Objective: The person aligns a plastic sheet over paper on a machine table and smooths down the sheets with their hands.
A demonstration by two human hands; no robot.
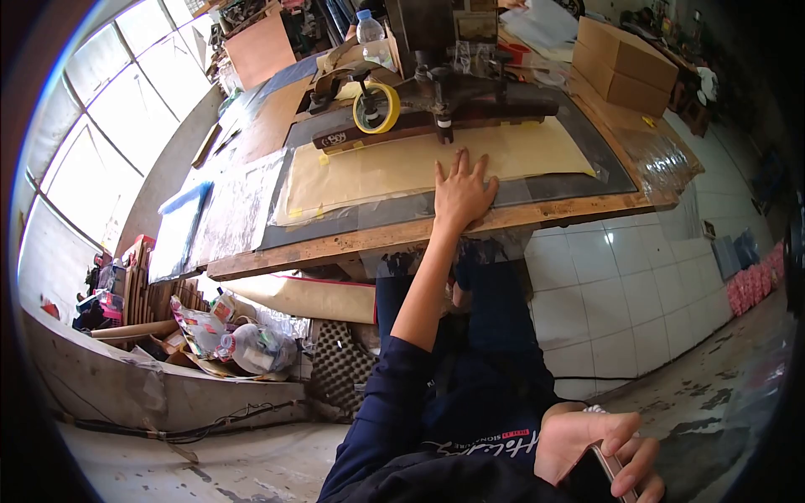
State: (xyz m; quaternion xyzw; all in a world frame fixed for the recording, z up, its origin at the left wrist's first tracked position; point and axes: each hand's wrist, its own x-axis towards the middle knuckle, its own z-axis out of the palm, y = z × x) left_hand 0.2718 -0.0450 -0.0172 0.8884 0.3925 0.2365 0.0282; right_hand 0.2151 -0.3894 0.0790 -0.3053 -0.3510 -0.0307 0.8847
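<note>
My left hand (462,194) lies flat with its fingers spread on a pale yellow sheet (377,178), near the sheet's front edge. The sheet rests on a dark mat (616,178) on the wooden table (314,258). Just beyond my fingertips stands a dark metal machine (444,92) with a long bar across the sheet. A roll of yellow tape (391,109) hangs upright on the machine's left part. Low at the right, my right hand (591,444) is wrapped round a phone (597,474), held close to my body and away from the table.
Cardboard boxes (625,67) stand at the table's back right. A plastic bottle (369,29) is behind the machine. Clear plastic sheets (239,197) lie at the table's left. Below, at the left, are plastic bags and a large clear bottle (258,348).
</note>
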